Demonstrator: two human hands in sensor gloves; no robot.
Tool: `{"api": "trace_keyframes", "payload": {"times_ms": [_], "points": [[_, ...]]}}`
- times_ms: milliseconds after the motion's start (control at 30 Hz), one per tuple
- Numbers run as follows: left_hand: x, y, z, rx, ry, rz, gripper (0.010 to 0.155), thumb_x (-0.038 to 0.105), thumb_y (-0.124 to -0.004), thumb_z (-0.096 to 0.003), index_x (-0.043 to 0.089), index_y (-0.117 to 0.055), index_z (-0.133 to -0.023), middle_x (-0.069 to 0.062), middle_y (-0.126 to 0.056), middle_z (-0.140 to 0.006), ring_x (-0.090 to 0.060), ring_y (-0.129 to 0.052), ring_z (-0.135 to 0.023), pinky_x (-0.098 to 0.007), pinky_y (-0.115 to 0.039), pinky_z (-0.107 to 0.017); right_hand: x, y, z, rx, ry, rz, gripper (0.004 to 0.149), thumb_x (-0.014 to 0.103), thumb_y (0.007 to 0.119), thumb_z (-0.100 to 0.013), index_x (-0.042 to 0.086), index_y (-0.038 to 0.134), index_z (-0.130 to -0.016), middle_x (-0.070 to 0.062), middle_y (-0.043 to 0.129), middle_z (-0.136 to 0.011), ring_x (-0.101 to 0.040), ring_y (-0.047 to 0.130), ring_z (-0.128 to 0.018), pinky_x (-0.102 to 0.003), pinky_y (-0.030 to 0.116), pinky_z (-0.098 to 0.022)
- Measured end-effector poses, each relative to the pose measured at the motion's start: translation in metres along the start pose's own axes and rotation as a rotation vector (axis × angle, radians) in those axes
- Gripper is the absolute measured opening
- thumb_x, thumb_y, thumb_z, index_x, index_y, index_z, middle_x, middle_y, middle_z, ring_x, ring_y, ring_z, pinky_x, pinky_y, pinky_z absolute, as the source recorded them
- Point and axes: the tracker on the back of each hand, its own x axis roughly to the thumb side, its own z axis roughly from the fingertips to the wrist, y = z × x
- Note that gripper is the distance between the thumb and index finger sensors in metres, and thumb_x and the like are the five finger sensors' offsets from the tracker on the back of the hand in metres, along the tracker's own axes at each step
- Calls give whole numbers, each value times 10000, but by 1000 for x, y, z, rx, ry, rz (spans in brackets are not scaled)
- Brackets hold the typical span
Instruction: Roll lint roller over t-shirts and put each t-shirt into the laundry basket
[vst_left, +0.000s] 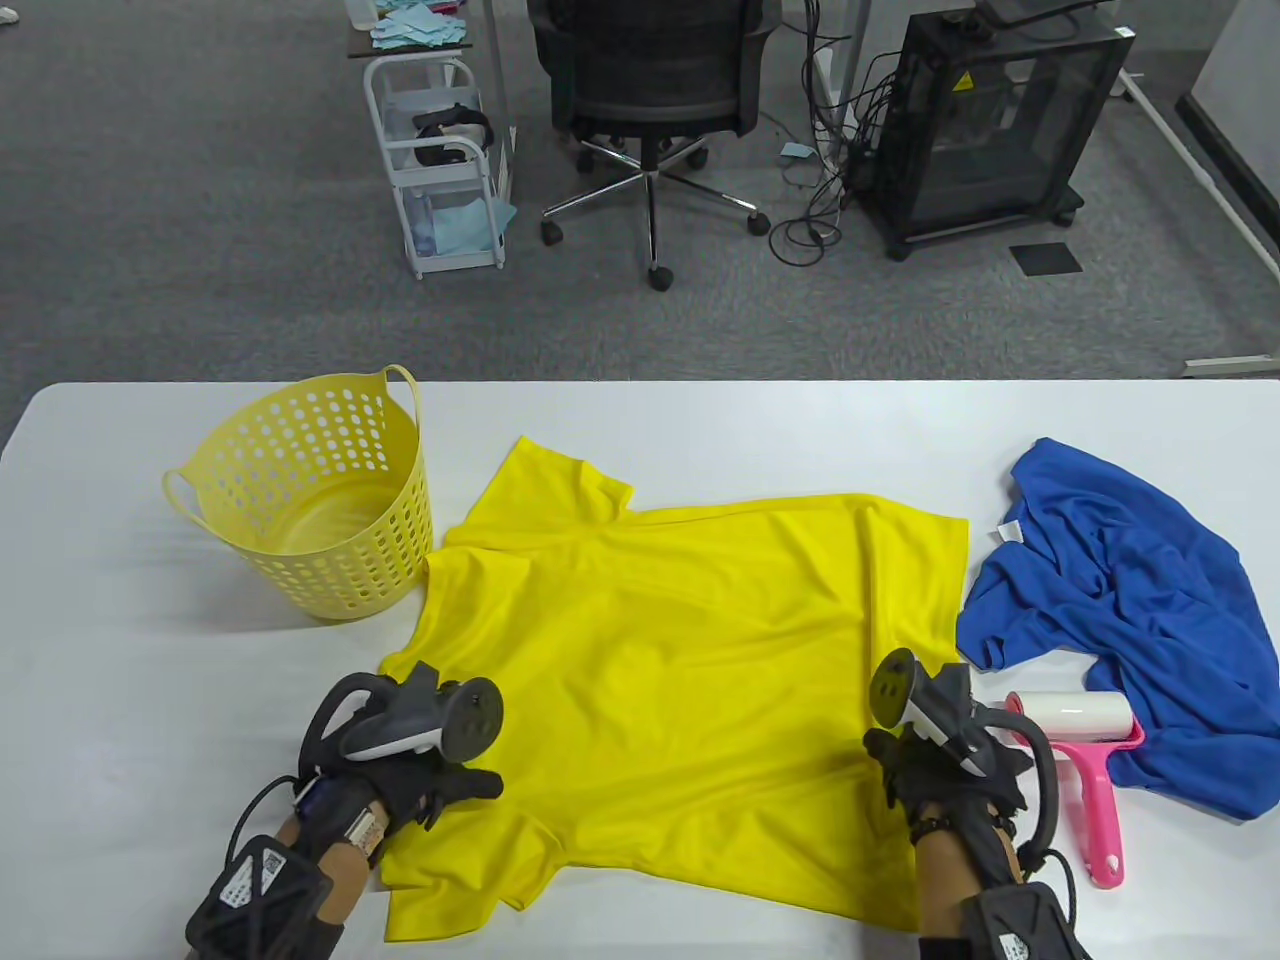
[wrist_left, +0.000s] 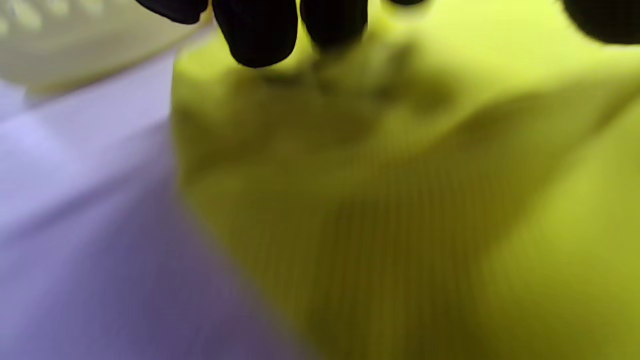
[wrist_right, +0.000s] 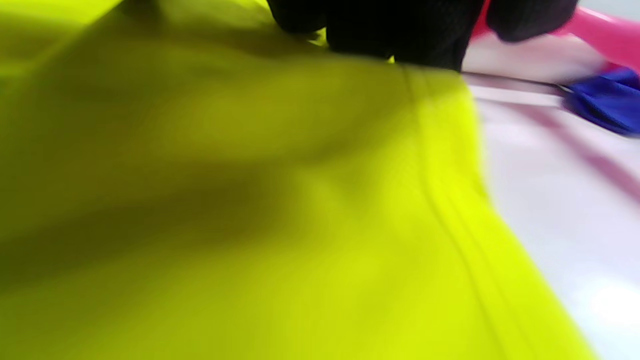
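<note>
My left hand (vst_left: 425, 775) rested on the near left part of the yellow t-shirt (vst_left: 660, 660), which lay spread flat on the white worktop (vst_left: 700, 420) between my two hands. In the left wrist view my gloved fingertips (wrist_left: 257, 35) hung down onto the yellow cloth, but the picture was too blurred for me to tell whether they pinched the fabric or only pressed it.

My right hand (vst_left: 945, 775) sat at the shirt's right edge, fingers down on the hem. In the right wrist view the fingers (wrist_right: 395, 30) lay against the cloth at that edge; I could not tell whether they gripped it.

The pink lint roller (vst_left: 1085, 760) lay on the worktop just to the right of my right hand, its white roll pointing away from me and its handle toward me, untouched by either hand. Beyond it, farther right, the blue t-shirt (vst_left: 1120, 600) lay crumpled, its edge touching the roller's head.

The yellow laundry basket (vst_left: 315, 500) stood upright ahead of my left hand, just beside the yellow shirt's far left sleeve, with no shirt in it.
</note>
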Motion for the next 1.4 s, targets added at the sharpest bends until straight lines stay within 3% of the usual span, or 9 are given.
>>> {"api": "trace_keyframes", "payload": {"times_ms": [133,300,433,500,600,767,967,1167,1400], "points": [[33,2,15,68,-76,-178,1101,769,-752,-242,230,-260,-1068,-229,-605,-1087,-467,-799,-922,-632,-665,-667,0,-5,7,-37,-93,-94,796,632,570,-459,165,355,-1066,-224,394,-1151,-495,530,-1036,-689,415,-699],[51,23,29,234,-92,-166,821,734,-689,-328,225,-704,-972,-10,-1008,-785,-245,-1085,-628,-518,-787,-582,45,-9,31,-196,-321,-164,852,645,599,-424,194,252,-1058,-231,288,-1151,-535,395,-1036,-703,384,-689],[33,21,20,490,25,-107,880,752,-599,-337,251,-474,-1050,-88,-745,-1035,-363,-857,-911,-601,-646,-679,75,11,28,-41,-344,-43,940,682,562,-415,205,-11,-989,-267,2,-1084,-583,173,-1002,-753,318,-671],[26,9,5,374,-32,-27,966,794,-598,-305,270,-331,-1070,-137,-517,-1142,-509,-590,-1038,-679,-533,-707,78,22,20,63,-332,-3,943,693,553,-410,215,-29,-977,-263,-12,-1076,-588,157,-992,-773,329,-657],[16,-19,-16,-154,-6,47,1129,834,-618,-249,265,-17,-1017,-198,-60,-1113,-651,-262,-1025,-764,-369,-715,70,28,11,193,-353,-60,949,726,513,-364,248,-65,-944,-230,-107,-1026,-567,21,-936,-790,277,-629],[-3,-19,-16,-106,16,101,1190,846,-723,-157,309,-35,-966,-195,-48,-1066,-658,-272,-967,-768,-439,-687,67,33,10,264,-440,-76,1084,755,660,-263,275,-82,-892,-204,-194,-941,-543,-106,-852,-802,170,-573],[4,-1,0,33,79,19,1069,825,-698,-223,256,-355,-1060,-219,-494,-1117,-570,-660,-986,-696,-592,-686,65,17,19,126,-418,-81,1028,743,624,-287,286,-20,-946,-192,-12,-1083,-521,91,-996,-768,252,-658],[9,9,2,275,65,114,943,782,-594,-323,233,-405,-1067,-171,-514,-1132,-514,-599,-1021,-681,-523,-708,-28,-39,34,-647,133,-397,768,516,689,-430,148,359,-1018,-143,725,-947,-348,868,-722,-547,700,-562],[20,-2,-10,121,36,40,927,764,-570,-363,237,-315,-1081,-175,-404,-1158,-533,-487,-1050,-692,-447,-729,-103,-7,7,-169,384,-370,936,638,697,-405,106,251,-1033,-187,714,-984,-427,833,-797,-643,630,-605]]}}
